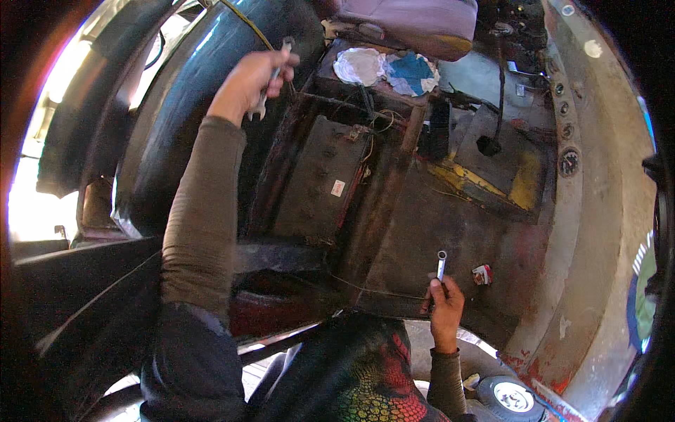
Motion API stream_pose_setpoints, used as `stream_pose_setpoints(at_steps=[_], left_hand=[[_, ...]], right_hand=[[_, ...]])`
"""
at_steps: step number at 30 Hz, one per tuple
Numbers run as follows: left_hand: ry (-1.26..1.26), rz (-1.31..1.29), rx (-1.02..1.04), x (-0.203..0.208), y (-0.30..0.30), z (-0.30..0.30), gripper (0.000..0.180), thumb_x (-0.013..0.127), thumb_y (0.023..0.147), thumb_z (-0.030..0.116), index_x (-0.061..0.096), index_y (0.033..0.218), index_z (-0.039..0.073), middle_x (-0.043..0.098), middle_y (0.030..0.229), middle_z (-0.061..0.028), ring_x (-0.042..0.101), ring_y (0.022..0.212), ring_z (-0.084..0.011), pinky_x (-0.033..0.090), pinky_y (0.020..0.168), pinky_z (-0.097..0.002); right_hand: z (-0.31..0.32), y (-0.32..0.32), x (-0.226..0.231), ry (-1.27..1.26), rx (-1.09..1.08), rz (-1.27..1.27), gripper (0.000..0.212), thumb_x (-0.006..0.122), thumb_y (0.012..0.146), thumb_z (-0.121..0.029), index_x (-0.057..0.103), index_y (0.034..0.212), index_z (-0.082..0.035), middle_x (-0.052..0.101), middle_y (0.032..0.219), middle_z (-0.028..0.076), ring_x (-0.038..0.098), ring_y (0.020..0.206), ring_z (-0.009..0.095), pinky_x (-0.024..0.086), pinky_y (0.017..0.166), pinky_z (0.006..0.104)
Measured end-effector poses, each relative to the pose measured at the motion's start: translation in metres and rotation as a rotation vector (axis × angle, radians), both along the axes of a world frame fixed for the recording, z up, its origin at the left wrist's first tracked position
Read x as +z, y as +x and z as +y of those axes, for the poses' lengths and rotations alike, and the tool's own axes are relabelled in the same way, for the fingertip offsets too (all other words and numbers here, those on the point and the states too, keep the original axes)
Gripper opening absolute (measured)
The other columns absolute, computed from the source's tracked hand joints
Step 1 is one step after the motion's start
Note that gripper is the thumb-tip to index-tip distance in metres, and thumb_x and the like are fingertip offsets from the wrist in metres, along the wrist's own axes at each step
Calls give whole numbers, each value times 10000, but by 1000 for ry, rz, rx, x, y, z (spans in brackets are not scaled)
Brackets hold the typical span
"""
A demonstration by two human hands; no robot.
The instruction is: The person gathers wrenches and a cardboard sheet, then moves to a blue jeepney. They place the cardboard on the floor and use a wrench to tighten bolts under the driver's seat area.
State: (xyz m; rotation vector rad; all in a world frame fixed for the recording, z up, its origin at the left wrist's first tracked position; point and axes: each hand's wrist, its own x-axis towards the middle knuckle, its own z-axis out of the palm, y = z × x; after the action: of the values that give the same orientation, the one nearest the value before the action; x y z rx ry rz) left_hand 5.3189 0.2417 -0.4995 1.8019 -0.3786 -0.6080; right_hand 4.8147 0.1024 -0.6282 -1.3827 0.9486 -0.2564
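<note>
My left hand (252,81) is raised at the upper left, beside the dark padded seat back, with its fingers closed round an open-ended wrench (261,107). The wrench's jaws stick out below the fist and its other end shows above the fingers. Lower right, my right hand (446,313) pinches a second wrench (441,266) upright, its ring end pointing up and its lower end hidden in the fingers. Between the hands, a dark battery (309,193) sits in a recessed frame, with cables near its far end. Neither wrench touches it.
A white cloth (360,66) and a blue cloth (410,73) lie beyond the battery. A gear lever (500,91) rises from the floor at the right, near the gauge panel (568,160). A small red-and-white packet (482,274) lies on the floor. A pinkish seat (415,24) is at the far side.
</note>
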Motion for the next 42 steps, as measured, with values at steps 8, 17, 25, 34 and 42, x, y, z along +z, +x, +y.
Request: stream_pose_setpoints(at_steps=[8,17,25,34,42], left_hand=[[400,421,-91,-103,-36,75,291,533,1012,286,640,1123,39,578,702,-24,420,448,-82,329,394,-248],[543,396,-49,-117,-52,99,235,577,981,226,651,1021,6,534,662,-34,404,458,-100,304,428,-295],[581,319,-112,-140,-59,80,304,508,1025,289,638,1152,45,579,662,-26,474,447,-98,365,393,-287],[688,214,-143,-186,-70,63,327,544,1009,301,642,1096,1,656,736,-114,605,543,-222,497,515,-387],[825,-196,-118,-191,-72,39,368,558,975,289,669,1127,-26,669,1143,-269,620,1101,-444,484,939,-493]], right_hand=[[-28,35,5,62,-36,55,241,593,991,-181,655,1126,9,527,712,5,516,554,106,446,469,275],[-55,57,-11,31,25,139,296,579,1009,-222,666,1187,-2,529,719,-16,495,574,75,393,478,246],[-67,94,-1,-92,66,97,384,566,1024,-313,680,1195,12,533,770,-33,450,636,55,335,550,214],[-36,123,15,26,163,5,353,562,1019,-228,651,1247,26,545,794,-23,473,644,62,365,553,223],[-1,113,6,167,264,-65,279,570,990,-122,635,1224,16,561,767,1,511,622,82,420,542,248]])
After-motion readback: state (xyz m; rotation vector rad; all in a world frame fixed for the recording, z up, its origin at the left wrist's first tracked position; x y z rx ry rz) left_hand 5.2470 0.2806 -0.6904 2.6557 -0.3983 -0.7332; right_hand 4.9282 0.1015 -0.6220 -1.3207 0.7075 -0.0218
